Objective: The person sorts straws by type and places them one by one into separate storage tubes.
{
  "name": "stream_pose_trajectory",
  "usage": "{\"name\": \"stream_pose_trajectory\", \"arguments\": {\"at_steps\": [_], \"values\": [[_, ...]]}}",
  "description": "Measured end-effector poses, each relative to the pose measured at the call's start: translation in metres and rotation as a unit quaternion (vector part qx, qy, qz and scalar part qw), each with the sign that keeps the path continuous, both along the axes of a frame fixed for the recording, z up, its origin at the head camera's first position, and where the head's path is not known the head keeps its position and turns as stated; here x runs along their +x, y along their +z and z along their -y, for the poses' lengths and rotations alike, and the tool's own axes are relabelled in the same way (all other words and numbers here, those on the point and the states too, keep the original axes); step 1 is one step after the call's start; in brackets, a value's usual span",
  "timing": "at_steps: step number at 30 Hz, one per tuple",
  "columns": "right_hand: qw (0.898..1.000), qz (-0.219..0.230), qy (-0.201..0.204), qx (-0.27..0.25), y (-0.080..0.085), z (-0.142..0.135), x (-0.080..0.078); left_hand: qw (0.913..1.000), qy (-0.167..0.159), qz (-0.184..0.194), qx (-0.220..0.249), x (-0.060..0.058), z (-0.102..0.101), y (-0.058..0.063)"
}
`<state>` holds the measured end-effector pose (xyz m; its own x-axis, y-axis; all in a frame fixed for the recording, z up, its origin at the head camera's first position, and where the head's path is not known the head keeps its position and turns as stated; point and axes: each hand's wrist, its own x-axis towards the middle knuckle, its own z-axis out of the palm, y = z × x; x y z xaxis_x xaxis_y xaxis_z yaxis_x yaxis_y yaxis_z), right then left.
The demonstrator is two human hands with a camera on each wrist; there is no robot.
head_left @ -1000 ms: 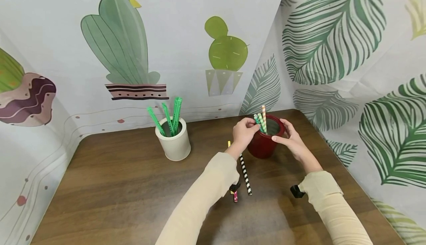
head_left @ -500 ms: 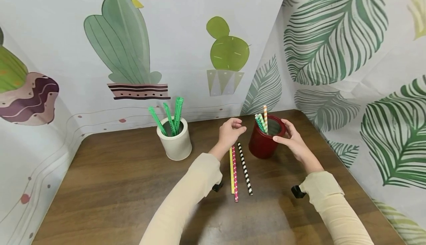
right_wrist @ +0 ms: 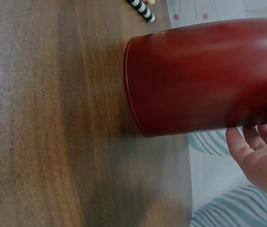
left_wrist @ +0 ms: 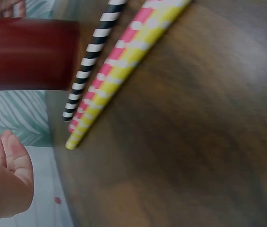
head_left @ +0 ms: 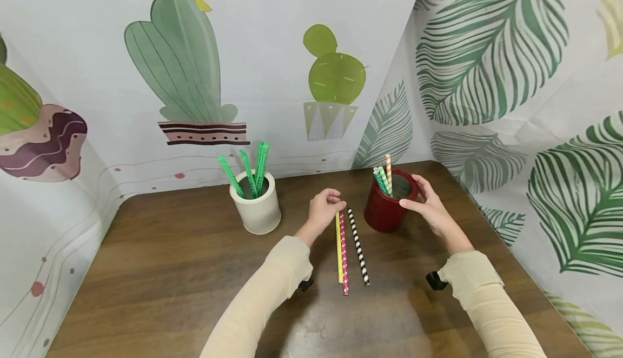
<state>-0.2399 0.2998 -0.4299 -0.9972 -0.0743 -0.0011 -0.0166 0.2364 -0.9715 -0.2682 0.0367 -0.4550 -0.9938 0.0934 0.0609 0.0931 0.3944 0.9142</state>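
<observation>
My left hand [head_left: 324, 210] hovers with loosely bent fingers beside the far ends of three paper straws on the table and holds nothing. These are a yellow straw [head_left: 339, 255], a pink dotted straw [head_left: 344, 260] and a black-and-white striped straw [head_left: 359, 247]. In the left wrist view the yellow straw [left_wrist: 119, 75] also shows white dots. A dark red cylindrical holder [head_left: 384, 213] stands upright, with several straws [head_left: 384, 178] inside, green-and-white and orange-striped. My right hand [head_left: 428, 206] grips its right side, thumb at the rim; the fingers [right_wrist: 239, 144] touch the wall in the right wrist view.
A cream holder [head_left: 258, 214] stands at the back left with several green-wrapped straws [head_left: 258, 168] in it. The brown wooden table [head_left: 170, 271] meets a wall hanging [head_left: 272, 66] printed with cacti at the back and one with leaves at the right.
My left hand has left the straws at the red holder's rim and moved left and slightly toward me, to the loose straws. My right hand has stayed on the holder.
</observation>
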Motion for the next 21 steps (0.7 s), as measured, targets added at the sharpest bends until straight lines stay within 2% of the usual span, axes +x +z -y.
{"name": "stream_pose_trajectory", "arguments": {"at_steps": [6, 13, 21], "values": [[1.0, 0.003, -0.003, 0.007, 0.001, 0.0, 0.0, 0.9997, -0.014, 0.013, -0.011, 0.004, 0.004, -0.023], [1.0, 0.003, -0.003, 0.014, -0.001, -0.001, -0.001, 0.999, -0.018, 0.015, -0.038, 0.009, 0.006, -0.04], [1.0, 0.001, -0.003, 0.012, -0.002, 0.0, -0.001, 0.9907, -0.023, 0.006, -0.134, 0.015, 0.006, -0.049]]}}
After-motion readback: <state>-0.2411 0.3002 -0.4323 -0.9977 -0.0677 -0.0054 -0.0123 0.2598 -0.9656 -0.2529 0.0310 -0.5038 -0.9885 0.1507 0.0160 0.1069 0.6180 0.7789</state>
